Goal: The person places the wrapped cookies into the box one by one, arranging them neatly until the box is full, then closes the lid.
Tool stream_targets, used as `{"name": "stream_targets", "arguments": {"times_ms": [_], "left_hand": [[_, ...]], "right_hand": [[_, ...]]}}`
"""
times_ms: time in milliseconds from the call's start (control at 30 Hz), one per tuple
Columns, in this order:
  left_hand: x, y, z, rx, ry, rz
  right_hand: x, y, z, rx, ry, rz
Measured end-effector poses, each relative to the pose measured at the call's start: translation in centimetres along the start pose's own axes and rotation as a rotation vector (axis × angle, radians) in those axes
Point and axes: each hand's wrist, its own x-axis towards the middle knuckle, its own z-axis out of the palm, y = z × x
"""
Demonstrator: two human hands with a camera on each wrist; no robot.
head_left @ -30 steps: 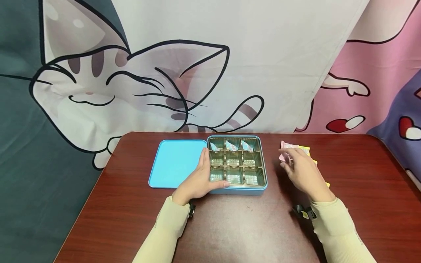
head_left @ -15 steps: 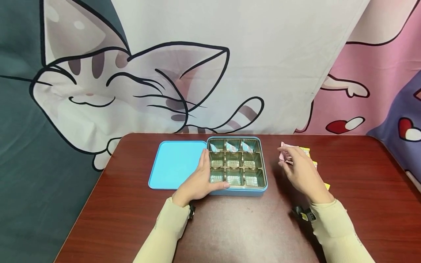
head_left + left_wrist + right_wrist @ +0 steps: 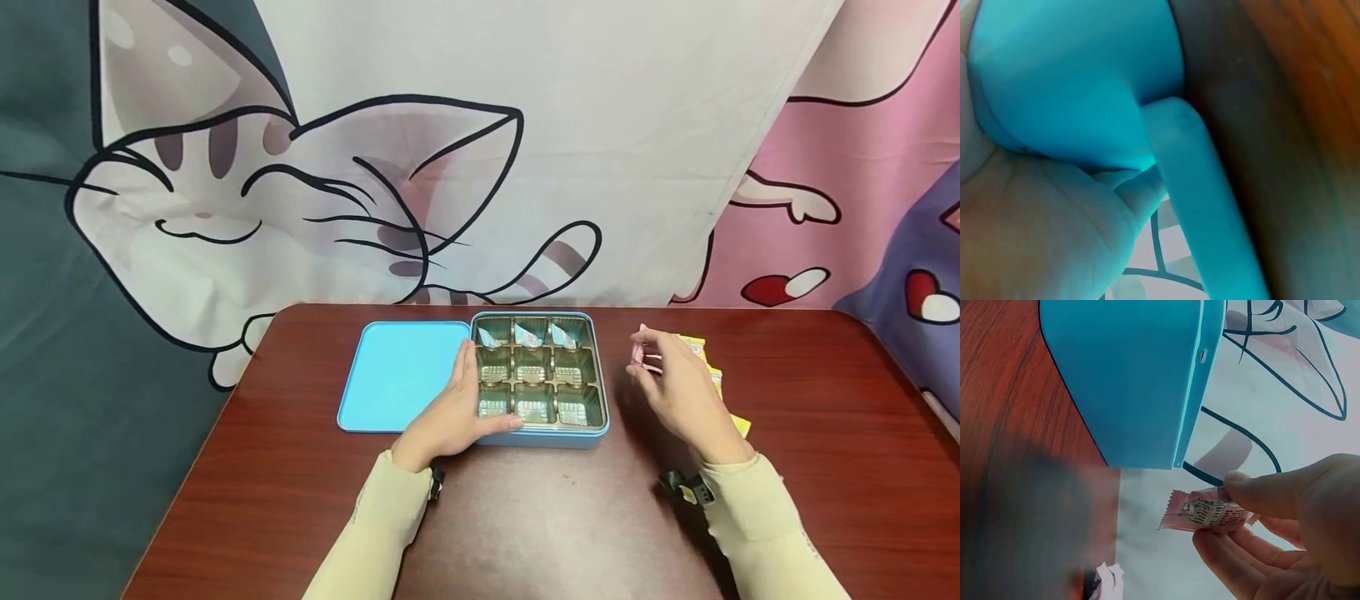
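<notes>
Left hand (image 3: pixel 448 415), just below center of head view, had straight fingers against the box's (image 3: pixel 555 437) left wall, thumb apart over its front edge. Right hand (image 3: pixel 681 398), right of center, pinched the pink packet (image 3: pixel 1200 512) between thumb and fingers. Packet looked light, slick-skinned, maybe crushable; best held gently by its plump middle. Yellow packets (image 3: pixel 694 345) lay beyond, partly hidden.
</notes>
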Motion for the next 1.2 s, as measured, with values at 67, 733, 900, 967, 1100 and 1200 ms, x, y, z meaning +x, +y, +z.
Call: {"name": "stream_targets", "arguments": {"times_ms": [67, 733, 900, 967, 1100, 1200], "left_hand": [[0.0, 0.0, 0.1, -0.003, 0.001, 0.000], [0.3, 0.1, -0.1, 0.011, -0.008, 0.005], [0.3, 0.0, -0.1, 0.010, -0.001, 0.003], [0.2, 0.0, 0.0, 0.005, 0.000, 0.005], [0.1, 0.0, 0.0, -0.005, 0.001, 0.005], [0.1, 0.0, 0.1, -0.011, 0.000, 0.003]], "right_hand": [[0.0, -0.1, 0.0, -0.011, 0.002, 0.002], [0.5, -1.1, 0.2, 0.074, -0.022, 0.088], [0.6, -1.3, 0.4, 0.081, -0.009, 0.077], [0.7, -1.5, 0.4, 0.082, -0.004, 0.073], [0.9, -1.8, 0.7, 0.079, -0.008, 0.075], [0.9, -2.0, 0.7, 0.074, -0.021, 0.078]]}}
